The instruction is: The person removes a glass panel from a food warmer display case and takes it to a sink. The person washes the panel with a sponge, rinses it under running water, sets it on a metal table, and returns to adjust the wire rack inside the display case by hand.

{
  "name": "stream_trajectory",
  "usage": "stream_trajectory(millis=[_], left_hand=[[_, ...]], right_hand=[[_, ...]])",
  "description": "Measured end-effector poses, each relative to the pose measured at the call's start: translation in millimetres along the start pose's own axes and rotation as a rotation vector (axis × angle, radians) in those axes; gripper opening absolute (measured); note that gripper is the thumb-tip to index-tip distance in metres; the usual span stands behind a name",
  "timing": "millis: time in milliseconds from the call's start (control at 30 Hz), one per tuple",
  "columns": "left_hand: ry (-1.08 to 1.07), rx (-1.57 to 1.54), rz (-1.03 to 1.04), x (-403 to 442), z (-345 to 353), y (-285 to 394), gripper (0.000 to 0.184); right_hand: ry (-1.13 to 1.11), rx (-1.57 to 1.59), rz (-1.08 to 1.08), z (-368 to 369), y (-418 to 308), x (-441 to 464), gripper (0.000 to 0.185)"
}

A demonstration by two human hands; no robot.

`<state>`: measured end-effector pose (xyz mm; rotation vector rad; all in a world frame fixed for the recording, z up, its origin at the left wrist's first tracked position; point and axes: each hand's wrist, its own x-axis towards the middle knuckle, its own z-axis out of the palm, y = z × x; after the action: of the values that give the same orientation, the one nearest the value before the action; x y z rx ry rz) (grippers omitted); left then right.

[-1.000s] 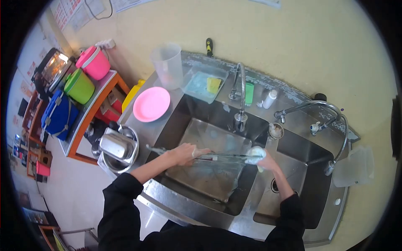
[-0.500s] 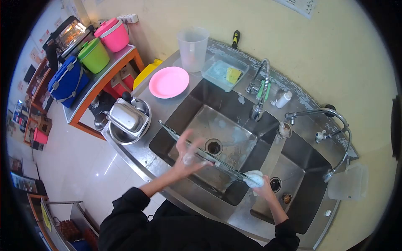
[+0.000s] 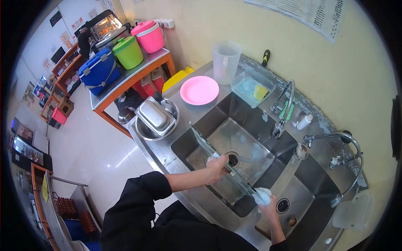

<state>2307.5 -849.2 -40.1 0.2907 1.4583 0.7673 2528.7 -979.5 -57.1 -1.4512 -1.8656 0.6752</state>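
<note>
A long glass pane (image 3: 236, 178) is held tilted over the left sink basin (image 3: 251, 142), its upper edge running diagonally from far left to near right. My left hand (image 3: 217, 167) is closed over the pane's edge near its middle. At the near right end, my right hand (image 3: 269, 206) grips a foam-covered white pad (image 3: 262, 195) pressed against the glass. Foam hides whether the pad is a sponge or a cloth. Soap suds and wet patches mark the basin floor around the drain (image 3: 232, 159).
A pink plate (image 3: 199, 90), a clear pitcher (image 3: 226, 62) and a tub (image 3: 253, 88) with a yellow sponge (image 3: 260, 93) stand behind the basin. Metal bowls (image 3: 146, 130) sit left. Two faucets (image 3: 278, 130) (image 3: 335, 136) rise at the back. The smaller basin (image 3: 301, 201) lies right.
My left hand has gone from open and blurred above the pane to closed on its edge. My right hand stays at the pane's end with the pad. The camera view has shifted left.
</note>
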Motion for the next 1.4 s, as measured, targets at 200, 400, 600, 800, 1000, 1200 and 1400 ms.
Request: stream_trajectory(millis=[200,400,600,800,1000,1200,1400], left_hand=[[-0.160,0.054,-0.026,6.3,9.6,21.5,0.025],[-0.255,0.064,0.032,28.2,4.1,21.1,0.020],[-0.350,0.120,0.073,27.5,8.4,23.2,0.027],[-0.241,0.102,0.194,24.0,17.1,20.4,0.022],[-0.272,0.106,0.221,34.5,3.2,10.0,0.023],[-0.279,0.119,0.365,39.8,-0.7,-2.0,0.025],[-0.308,0.151,0.813,67.6,-10.6,-28.9,0.031]], right_hand=[[0.028,-0.066,-0.013,2.6,0.3,1.7,0.024],[-0.025,-0.236,-0.057,2.9,7.8,2.4,0.024],[0.208,-0.146,-0.148,-24.9,-34.1,25.9,0.026],[0.059,-0.667,0.034,-6.9,-71.6,58.8,0.046],[-0.060,-0.657,-0.319,-17.2,-0.7,12.7,0.026],[0.161,0.179,0.156,-17.5,-85.4,125.9,0.022],[-0.228,-0.488,-0.267,121.7,-96.7,237.8,0.055]])
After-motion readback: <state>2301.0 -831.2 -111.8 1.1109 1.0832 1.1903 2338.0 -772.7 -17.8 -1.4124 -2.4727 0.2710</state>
